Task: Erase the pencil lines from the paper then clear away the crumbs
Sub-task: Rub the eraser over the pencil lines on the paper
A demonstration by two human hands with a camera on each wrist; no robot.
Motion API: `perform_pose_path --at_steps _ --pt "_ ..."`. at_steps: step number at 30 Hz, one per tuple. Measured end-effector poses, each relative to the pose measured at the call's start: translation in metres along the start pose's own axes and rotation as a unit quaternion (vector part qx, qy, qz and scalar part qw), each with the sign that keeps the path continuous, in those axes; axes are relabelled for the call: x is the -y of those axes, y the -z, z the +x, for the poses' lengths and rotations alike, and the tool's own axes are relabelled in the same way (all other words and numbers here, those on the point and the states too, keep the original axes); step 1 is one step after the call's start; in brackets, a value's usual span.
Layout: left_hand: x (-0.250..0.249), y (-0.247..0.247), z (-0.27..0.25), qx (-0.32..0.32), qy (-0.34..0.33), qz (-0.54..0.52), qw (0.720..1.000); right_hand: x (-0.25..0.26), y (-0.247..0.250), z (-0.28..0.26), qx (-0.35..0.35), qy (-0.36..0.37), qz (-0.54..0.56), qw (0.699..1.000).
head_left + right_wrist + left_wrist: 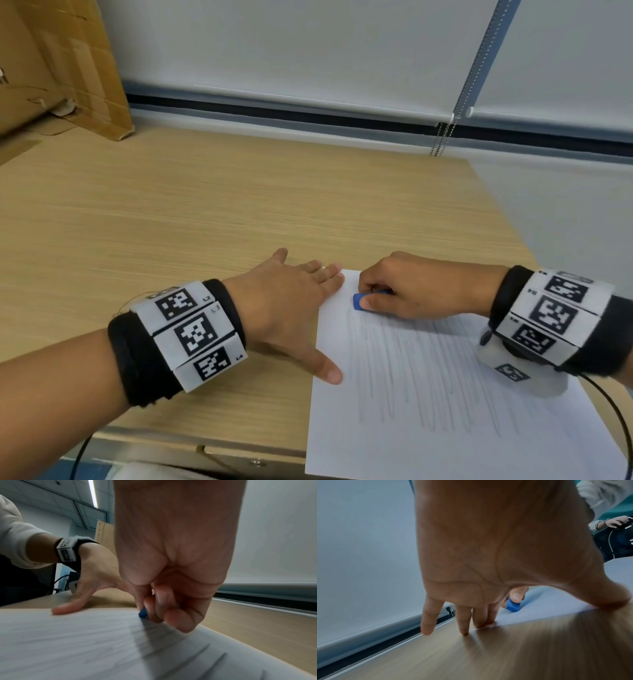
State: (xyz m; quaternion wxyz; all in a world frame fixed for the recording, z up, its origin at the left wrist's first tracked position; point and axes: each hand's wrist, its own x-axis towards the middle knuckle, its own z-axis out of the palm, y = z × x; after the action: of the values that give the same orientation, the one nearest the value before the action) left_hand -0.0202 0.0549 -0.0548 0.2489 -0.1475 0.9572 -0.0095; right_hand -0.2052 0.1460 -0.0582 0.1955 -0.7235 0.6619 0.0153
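Observation:
A white sheet of paper (428,428) with several long grey pencil lines lies at the front right of the wooden table. My right hand (407,291) pinches a small blue eraser (359,301) against the paper's far left corner; the eraser (512,605) also shows in the left wrist view, and its tip (142,613) peeks out under my curled fingers in the right wrist view. My left hand (291,301) lies flat with spread fingers. Its fingertips (485,623) and thumb (329,371) press on the paper's left edge.
The light wooden table (171,222) stretches to the left and back. A cardboard box (61,65) stands at the far left corner. A roller blind (308,51) with a bead chain (442,137) hangs behind the table. The table's front edge (205,442) is close to me.

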Motion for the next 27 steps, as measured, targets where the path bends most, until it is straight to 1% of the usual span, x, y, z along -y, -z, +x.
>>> perform_pose_path --at_steps 5,8,10,14,16,19,21,24,27 --pt "0.0 0.001 -0.001 0.004 -0.004 -0.006 1.0 -0.009 0.009 0.009 -0.032 -0.026 -0.008 0.999" --pt "-0.001 0.0 -0.002 0.005 -0.006 -0.018 1.0 -0.003 0.001 0.001 -0.006 -0.008 -0.016 1.0" --pt "0.0 -0.001 -0.002 0.007 -0.005 -0.021 1.0 -0.001 0.004 0.002 0.011 0.002 -0.029 1.0" --pt "0.002 -0.005 -0.001 0.007 -0.004 -0.026 1.0 -0.012 0.015 0.014 -0.015 -0.019 -0.026 0.999" --pt "0.003 -0.005 0.0 0.002 -0.007 -0.03 1.0 -0.011 0.01 0.01 -0.003 -0.004 -0.016 1.0" --pt "0.003 -0.005 0.001 0.004 -0.007 -0.032 0.999 -0.003 0.005 0.002 0.041 0.03 -0.016 0.999" --pt "0.003 -0.005 0.0 0.006 -0.008 -0.032 0.999 -0.008 0.009 0.009 0.032 0.021 -0.015 0.999" --pt "0.004 -0.005 0.001 0.005 -0.009 -0.028 1.0 -0.018 0.013 0.018 -0.005 0.001 0.002 1.0" --pt "0.005 -0.006 0.002 0.006 -0.012 -0.032 0.999 -0.011 0.006 0.009 0.006 0.012 -0.006 1.0"
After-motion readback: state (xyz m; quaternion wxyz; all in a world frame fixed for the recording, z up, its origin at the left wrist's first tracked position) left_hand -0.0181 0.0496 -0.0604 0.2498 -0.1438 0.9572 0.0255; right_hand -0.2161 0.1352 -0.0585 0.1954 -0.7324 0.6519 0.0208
